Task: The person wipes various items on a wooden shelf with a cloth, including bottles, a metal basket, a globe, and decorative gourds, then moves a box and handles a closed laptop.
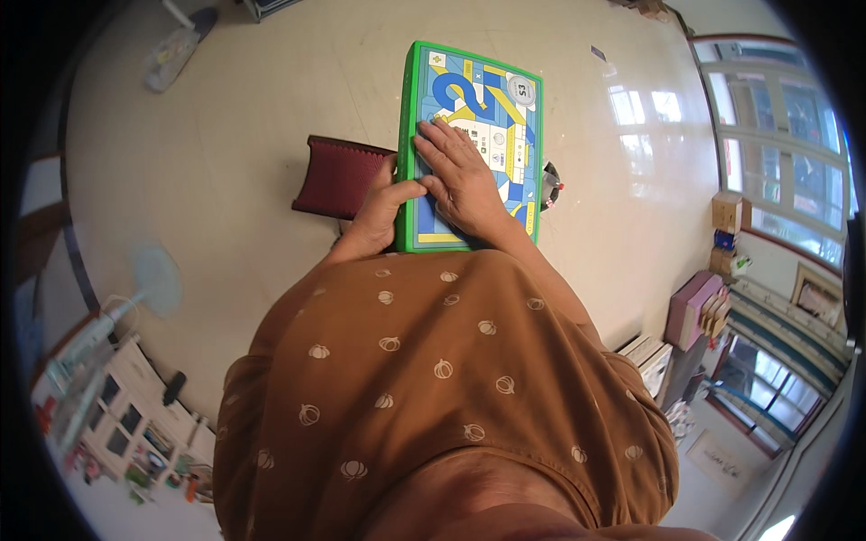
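A large flat box (473,88) with a green rim and a blue, yellow and white printed cover is held up in front of my body. My left hand (382,209) grips its left edge near the lower corner, thumb over the front and fingers hidden behind. Against the printed face rests my right hand (460,169), laid flat with its fingers together, touching the cover beside the left thumb. The cover bears large figures and smaller writing. Behind the box, a dark red ribbed seat (345,177) shows at the left, partly hidden.
Beyond the box's right edge a dark object with a red part (552,186) shows on the pale floor. A standing fan (155,280) is at the left. Cartons (726,211) and a pink box (691,308) stand at the right near windows. A small dark card-like thing (598,53) lies on the floor.
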The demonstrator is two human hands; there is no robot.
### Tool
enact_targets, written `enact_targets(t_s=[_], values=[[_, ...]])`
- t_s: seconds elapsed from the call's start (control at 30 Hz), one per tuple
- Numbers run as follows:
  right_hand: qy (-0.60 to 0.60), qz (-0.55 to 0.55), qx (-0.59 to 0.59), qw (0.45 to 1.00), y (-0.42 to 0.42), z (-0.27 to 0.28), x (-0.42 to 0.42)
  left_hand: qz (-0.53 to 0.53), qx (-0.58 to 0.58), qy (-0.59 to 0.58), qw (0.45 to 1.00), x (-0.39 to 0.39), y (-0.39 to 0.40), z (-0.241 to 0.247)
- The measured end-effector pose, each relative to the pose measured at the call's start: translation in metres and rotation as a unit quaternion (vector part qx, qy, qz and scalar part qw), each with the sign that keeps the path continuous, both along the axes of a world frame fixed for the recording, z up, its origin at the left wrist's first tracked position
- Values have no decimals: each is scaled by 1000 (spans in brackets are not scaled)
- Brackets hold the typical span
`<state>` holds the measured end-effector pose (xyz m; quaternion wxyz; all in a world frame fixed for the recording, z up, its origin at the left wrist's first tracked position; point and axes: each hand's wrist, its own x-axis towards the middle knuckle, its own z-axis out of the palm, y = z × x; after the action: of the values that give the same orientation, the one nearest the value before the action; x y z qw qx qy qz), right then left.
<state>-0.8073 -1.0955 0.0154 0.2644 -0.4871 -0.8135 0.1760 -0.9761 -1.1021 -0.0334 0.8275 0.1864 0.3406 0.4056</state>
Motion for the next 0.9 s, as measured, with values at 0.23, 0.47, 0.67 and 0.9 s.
enact_targets(t_s=[0.23,0.47,0.67,0.9], values=[[-9,-42,-33,999,0,1,-3,-89,-26,40,995,-6,24,7],[25,-93,-20,995,30,-16,13,-155,-22,77,985,-5,64,12],[6,-131,-27,991,45,-29,36,-174,-46,73,981,3,83,14],[29,-129,-10,991,39,-32,35,-146,-35,73,986,8,64,4]])
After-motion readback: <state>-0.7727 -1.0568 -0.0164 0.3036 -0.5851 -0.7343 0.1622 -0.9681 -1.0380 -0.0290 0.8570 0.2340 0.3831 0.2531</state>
